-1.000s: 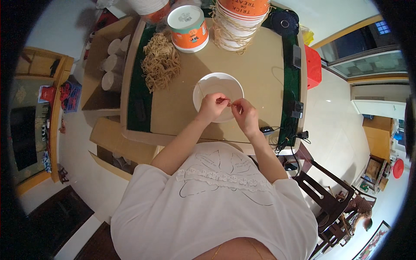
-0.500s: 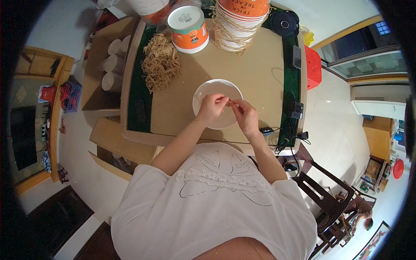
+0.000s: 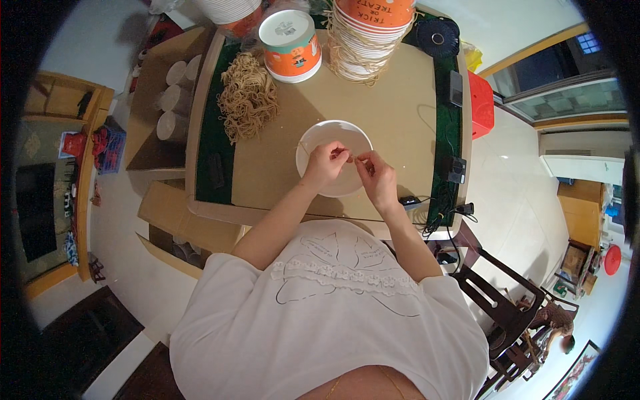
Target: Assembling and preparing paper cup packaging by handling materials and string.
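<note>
A white round paper bucket (image 3: 341,187) stands mouth up near the front of the table, its inside facing me. Over its mouth, my left hand (image 3: 325,167) and my right hand (image 3: 378,179) are close together, each closed in a pinch. Between the fingertips shows a short bit of tan cord (image 3: 353,160); its exact shape, perhaps a knot, is too small to make out. A thin length of the cord seems to run to the bucket's left rim. Further off at the left lies a tangled heap of tan cords (image 3: 248,97).
Beyond the heap sits an upside-down orange bucket (image 3: 292,57). Beside it rises a tall stack of orange buckets (image 3: 367,47) with cord handles hanging out. Black cables and plugs (image 3: 437,217) lie at the right edge. Cardboard boxes (image 3: 157,147) holding white cups stand left of the table.
My fingertips have shifted very slightly over the bucket, and the bucket has moved a touch away from me. Both hands keep their pinch.
</note>
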### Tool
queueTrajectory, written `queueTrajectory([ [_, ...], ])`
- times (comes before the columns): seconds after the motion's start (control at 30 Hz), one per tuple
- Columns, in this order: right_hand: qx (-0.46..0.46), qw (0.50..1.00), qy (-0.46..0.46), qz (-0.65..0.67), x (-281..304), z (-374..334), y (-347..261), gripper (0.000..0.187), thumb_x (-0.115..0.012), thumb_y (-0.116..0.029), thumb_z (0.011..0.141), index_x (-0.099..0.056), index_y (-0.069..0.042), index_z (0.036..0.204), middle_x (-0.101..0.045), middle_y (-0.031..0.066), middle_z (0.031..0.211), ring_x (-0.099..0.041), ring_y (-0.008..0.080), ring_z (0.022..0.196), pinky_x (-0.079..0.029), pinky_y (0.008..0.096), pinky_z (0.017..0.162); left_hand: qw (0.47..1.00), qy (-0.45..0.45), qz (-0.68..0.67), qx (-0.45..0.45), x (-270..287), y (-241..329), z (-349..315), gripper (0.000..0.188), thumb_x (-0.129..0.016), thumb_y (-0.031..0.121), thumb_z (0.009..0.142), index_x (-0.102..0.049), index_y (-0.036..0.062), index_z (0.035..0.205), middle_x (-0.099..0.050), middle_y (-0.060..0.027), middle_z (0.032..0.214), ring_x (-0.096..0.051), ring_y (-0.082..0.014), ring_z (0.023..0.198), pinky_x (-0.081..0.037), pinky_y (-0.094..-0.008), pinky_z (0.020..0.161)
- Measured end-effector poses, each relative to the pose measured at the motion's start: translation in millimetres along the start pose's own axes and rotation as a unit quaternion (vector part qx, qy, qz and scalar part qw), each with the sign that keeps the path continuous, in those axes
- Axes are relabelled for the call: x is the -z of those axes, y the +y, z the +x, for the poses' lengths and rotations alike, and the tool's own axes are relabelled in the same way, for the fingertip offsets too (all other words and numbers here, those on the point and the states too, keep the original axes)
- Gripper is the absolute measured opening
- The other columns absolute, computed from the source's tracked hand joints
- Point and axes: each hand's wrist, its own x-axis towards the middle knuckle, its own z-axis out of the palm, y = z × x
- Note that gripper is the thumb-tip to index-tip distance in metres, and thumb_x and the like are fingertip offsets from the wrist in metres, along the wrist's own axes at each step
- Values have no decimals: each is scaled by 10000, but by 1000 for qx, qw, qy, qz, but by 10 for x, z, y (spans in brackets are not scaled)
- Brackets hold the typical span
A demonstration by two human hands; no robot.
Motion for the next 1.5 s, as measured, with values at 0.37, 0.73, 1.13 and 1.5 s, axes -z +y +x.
queueTrajectory([
  [0.37, -19, 999, -18, -23, 13, -5, -26, 87, -624, -133, 826, -626, -80, 895, -583, 126, 615, -572, 228, 509, -446, 332, 490, 1000, -10, 2, 20, -22, 71, -5, 115, -566, 97, 872, -599, -12, 856, -625, -43, 723, -516, -70, 556, -426, -220, 500],
  [0.73, 57, 997, 45, 19, -51, -37, 134, 81, -628, -106, 833, -622, -33, 866, -521, 91, 558, -475, 113, 471, -395, 263, 460, 992, 84, 61, -69, -89, -27, -10, 126, -551, 110, 874, -574, -6, 832, -625, -67, 686, -539, -108, 551, -437, -256, 509],
  [1.13, 26, 999, 22, 21, 76, 19, -10, 91, -633, -97, 820, -614, -31, 880, -634, 126, 770, -612, 264, 645, -480, 335, 571, 990, 14, 90, -104, -45, 246, -86, 111, -615, 113, 825, -601, 7, 856, -649, -107, 725, -637, -178, 649, -491, -292, 595],
  [1.5, 19, 996, -14, 83, 124, 27, -78, 58, -635, -54, 824, -622, -20, 869, -569, 53, 668, -451, 66, 533, -381, 224, 485, 990, 16, 99, -102, 25, 465, -124, 83, -608, 98, 814, -586, 18, 823, -619, -81, 689, -588, -143, 599, -465, -279, 567],
])
